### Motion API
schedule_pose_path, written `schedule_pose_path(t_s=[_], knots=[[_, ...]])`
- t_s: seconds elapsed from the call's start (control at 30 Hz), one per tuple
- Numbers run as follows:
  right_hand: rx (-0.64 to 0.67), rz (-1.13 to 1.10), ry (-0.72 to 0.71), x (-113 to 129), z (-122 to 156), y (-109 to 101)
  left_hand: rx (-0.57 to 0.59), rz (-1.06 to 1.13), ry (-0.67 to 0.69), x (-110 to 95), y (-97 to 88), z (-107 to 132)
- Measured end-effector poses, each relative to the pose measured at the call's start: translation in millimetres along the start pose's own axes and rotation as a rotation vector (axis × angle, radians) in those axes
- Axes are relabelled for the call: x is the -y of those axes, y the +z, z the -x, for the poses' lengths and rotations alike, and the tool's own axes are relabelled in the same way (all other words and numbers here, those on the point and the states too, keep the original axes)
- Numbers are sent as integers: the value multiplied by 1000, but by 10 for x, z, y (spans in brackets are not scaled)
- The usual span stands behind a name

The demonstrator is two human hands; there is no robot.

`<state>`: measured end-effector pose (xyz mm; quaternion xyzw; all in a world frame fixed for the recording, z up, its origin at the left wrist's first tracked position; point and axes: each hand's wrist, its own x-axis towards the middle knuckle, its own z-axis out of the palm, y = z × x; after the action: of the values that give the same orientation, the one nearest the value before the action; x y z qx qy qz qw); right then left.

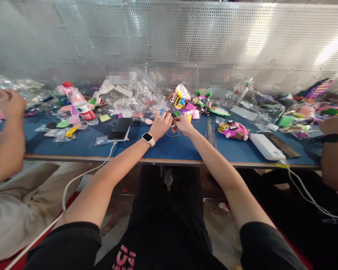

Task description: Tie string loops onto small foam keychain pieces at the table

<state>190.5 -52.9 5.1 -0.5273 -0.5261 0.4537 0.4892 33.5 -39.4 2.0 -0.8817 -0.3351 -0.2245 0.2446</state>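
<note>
Work at the counter (171,153) is judged under way, not finished: a thin strand (174,135) is seen below left hand (161,125) and right hand (183,124), left of the pink figure (234,130); fingertips are held narrow, contents cannot be told.

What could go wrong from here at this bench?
Snag: the thin white cable hangs over the edge of the blue table near the left forearm; a tug might drag the black-screened rectangular phone off.
Scatter: the bundle of thin silvery strands lies close to the right forearm; a sweep could spread it.
</note>
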Motion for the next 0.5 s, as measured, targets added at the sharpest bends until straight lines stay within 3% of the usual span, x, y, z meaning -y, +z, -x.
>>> schedule_pose_path(t_s=[0.13,0.27,0.4,0.5], knots=[[13,-31,4,-9,-24,-23,-11,28,-10,18,43,-1],[-31,136,-190,-92,-95,-81,-45,158,-108,82,106,11],[-55,164,-348,-173,-172,-108,-176,555,-296,204,224,9],[-23,124,-389,-195,-192,-96,-170,919,-399,280,323,-8]])
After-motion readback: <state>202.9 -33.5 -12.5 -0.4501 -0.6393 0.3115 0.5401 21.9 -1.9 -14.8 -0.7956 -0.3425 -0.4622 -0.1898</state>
